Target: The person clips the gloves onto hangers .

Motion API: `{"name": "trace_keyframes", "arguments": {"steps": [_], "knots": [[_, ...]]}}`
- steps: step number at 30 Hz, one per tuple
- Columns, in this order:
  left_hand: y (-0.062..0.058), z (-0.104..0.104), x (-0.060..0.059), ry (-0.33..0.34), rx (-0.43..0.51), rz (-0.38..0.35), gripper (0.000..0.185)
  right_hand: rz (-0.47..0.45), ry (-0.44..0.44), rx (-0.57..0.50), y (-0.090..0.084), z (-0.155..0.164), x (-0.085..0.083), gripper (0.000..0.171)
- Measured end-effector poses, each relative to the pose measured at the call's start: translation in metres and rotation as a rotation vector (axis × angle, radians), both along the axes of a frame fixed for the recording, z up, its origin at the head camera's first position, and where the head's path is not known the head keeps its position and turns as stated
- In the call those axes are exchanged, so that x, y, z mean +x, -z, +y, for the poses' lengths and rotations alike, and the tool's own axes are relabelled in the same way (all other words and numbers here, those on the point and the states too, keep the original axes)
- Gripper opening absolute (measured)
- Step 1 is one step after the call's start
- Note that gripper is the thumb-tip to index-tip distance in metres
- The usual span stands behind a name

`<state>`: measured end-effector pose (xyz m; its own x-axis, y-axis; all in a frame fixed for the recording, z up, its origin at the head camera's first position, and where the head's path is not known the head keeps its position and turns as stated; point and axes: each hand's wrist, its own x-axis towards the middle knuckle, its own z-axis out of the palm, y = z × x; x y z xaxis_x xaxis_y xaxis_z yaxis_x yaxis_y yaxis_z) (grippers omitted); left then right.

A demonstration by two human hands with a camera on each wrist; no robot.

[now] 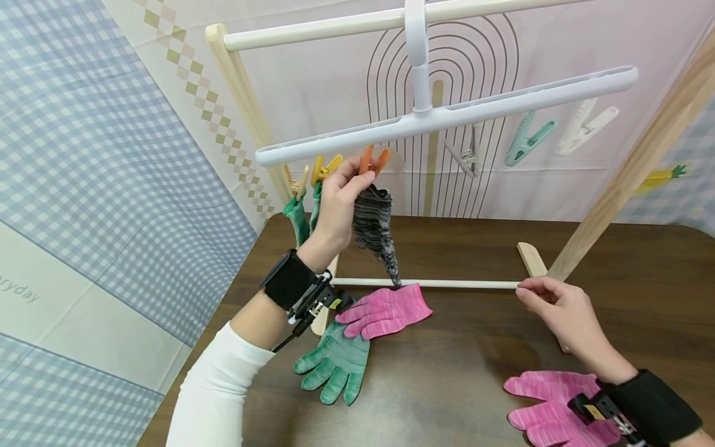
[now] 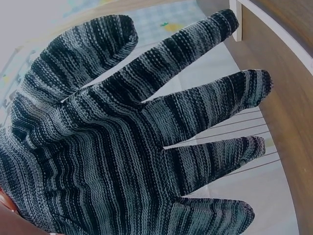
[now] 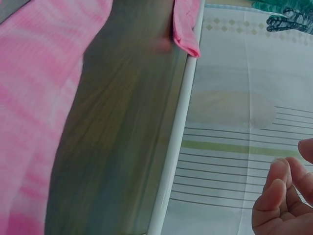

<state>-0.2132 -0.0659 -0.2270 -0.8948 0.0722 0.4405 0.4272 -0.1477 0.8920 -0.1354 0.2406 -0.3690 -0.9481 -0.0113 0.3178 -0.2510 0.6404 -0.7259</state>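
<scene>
My left hand [image 1: 337, 202] is raised under the white hanger [image 1: 447, 117], its thumb and fingers pinching an orange clothespin [image 1: 373, 161]. Below that clothespin hangs a black-and-grey striped glove [image 1: 374, 223], its fingers spread out in the left wrist view. Left of it, green gloves [image 1: 298, 217] hang from yellow clothespins [image 1: 326, 167]. My right hand [image 1: 564, 313] hovers near the white lower bar [image 1: 469, 284], fingers loosely bent, with nothing visible between them in the right wrist view. Beneath my right wrist lies a pink glove [image 1: 550, 403].
Another pink glove [image 1: 391, 310] overlaps a green glove [image 1: 335, 360] on the brown table [image 1: 441, 385]. Grey [image 1: 468, 155], teal [image 1: 527, 139] and white [image 1: 586, 127] clothespins hang along the hanger's right side. Wooden posts [image 1: 631, 167] and a top rail [image 1: 313, 30] frame the area.
</scene>
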Motion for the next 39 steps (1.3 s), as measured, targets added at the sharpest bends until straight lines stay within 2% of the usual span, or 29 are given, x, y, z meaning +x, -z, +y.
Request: {"name": "trace_keyframes", "arguments": {"steps": [20,29,39], "knots": [[0.001,-0.002,0.0,0.002,0.009,0.008,0.029,-0.06,0.012,0.172,0.006,0.024,0.005,0.015],[0.001,-0.003,0.0,0.002,-0.001,0.015,0.031,-0.075,-0.001,0.212,0.012,0.029,0.006,0.018],[0.003,-0.006,0.002,0.0,-0.032,0.035,0.035,-0.141,-0.028,0.23,0.016,0.032,0.008,0.024]]}}
